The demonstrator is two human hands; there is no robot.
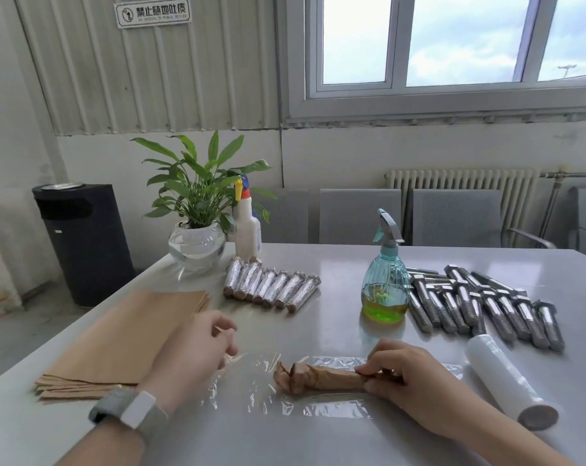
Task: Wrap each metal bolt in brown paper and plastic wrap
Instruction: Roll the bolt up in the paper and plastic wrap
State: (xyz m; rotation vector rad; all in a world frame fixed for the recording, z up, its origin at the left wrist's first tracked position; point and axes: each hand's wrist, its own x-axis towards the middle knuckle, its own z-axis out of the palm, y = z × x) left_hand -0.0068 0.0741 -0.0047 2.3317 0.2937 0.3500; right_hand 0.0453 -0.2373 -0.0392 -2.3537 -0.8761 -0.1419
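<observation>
While the right hand (409, 373) pinches the paper-wrapped bolt (318, 378) steady at lower centre, left-hand fingers (229, 344) grip the film (247, 378), apparently to pull it over.

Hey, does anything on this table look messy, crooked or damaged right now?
Nothing looks damaged or spilled. The bare bolts lie in a loose, overlapping heap at the right, unlike the neat row of wrapped bolts. The plastic wrap sheet under the paper-wrapped bolt is wrinkled, which seems normal mid-wrap.

A factory break room — corrugated metal wall (157, 72), no-spitting sign (152, 11), ashtray bin (83, 243), radiator (459, 183).
</observation>
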